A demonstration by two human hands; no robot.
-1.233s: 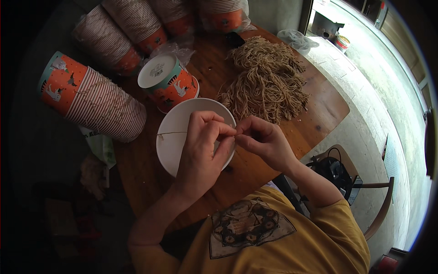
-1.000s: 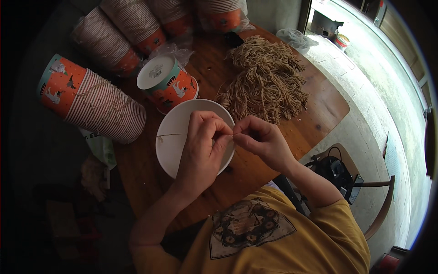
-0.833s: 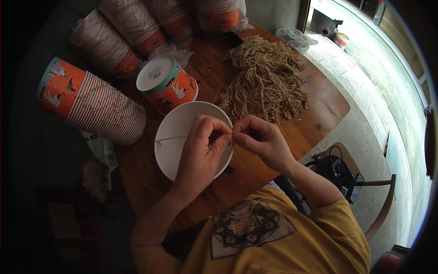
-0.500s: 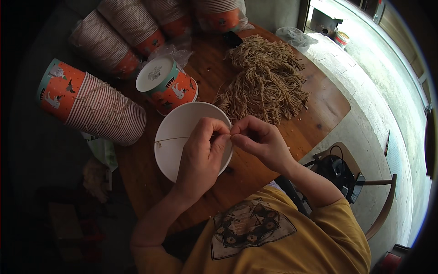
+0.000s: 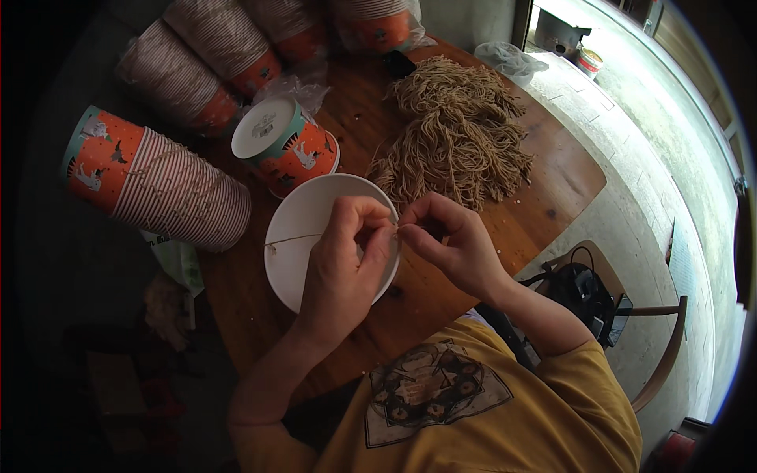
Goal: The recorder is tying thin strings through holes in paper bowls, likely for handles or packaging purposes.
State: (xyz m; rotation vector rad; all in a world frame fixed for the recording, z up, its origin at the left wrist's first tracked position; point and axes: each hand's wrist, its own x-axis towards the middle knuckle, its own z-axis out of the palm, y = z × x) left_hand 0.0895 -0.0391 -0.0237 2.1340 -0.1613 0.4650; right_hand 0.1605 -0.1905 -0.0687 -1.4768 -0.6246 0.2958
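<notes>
A white paper tub (image 5: 285,280) stands on the wooden table in front of me. Over its mouth, my left hand (image 5: 351,256) is closed in a pinch on a thin tan string (image 5: 296,238), whose loose end reaches left across the tub and has a small knot or tuft. My right hand (image 5: 451,243) pinches the string's other end at the tub's right rim, fingertips meeting those of the left. The exact hold between the fingertips is too small to make out. Beyond my right hand lies a heap of tan strings (image 5: 457,142).
An upturned orange and teal tub (image 5: 288,158) sits behind the white one. To the left leans a stack of nested tubs (image 5: 169,185), with strings across it. Bagged tub stacks (image 5: 221,47) line the back. A chair with a black bag (image 5: 579,292) stands right of the table (image 5: 564,169).
Both hands stay close together with the string. Their fingertips have shifted only slightly, and the whole view has moved a little.
</notes>
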